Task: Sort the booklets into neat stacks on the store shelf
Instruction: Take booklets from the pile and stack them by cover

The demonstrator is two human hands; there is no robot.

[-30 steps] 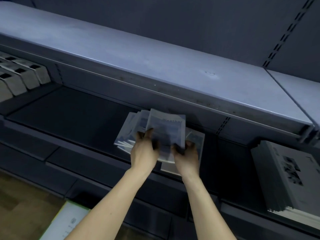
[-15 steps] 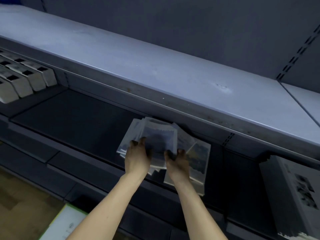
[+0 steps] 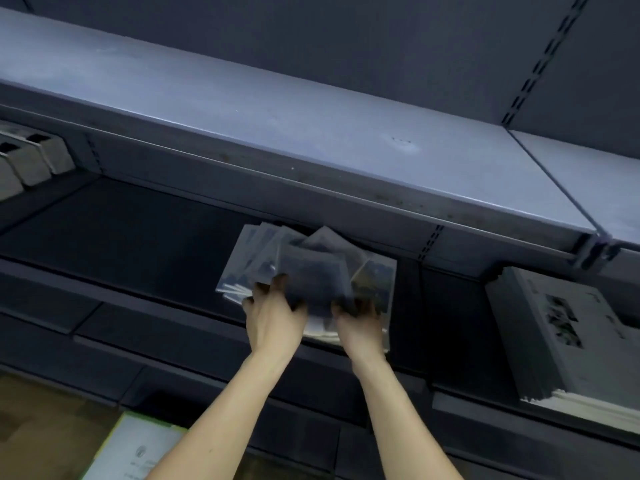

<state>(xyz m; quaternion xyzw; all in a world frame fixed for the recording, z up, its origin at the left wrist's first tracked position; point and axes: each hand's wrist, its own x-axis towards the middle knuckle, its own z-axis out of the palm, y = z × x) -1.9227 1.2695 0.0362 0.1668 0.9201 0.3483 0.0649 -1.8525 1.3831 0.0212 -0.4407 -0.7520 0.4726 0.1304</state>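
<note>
Dim store shelving fills the view, a dark lower shelf (image 3: 114, 230) running under a pale upper shelf (image 3: 311, 133). On the lower one, about midway along, lies a loose fan of booklets (image 3: 263, 258), corners pointing every way. Both hands are in it: the left hand (image 3: 273, 317) has its fingers curled over the near edge on the left side, and the right hand (image 3: 358, 323) grips the near edge on the right. Between them they hold one booklet (image 3: 313, 275) on top of the heap.

A second ago that top booklet stood lifted and clear of the pile; now it sits lower, blurred, pressed back among the others. I'd judge the person is gathering and squaring the heap, and the stack is far from neat yet.

Counting: two hands, one messy pile whose booklets I cannot number through the blur, perhaps six or more. One tidy, tall stack of larger booklets (image 3: 554, 327) sits well apart to the right. Three grey boxes (image 3: 31, 161) show at the far left, and one pale carton (image 3: 138, 448) lies on the floor.
</note>
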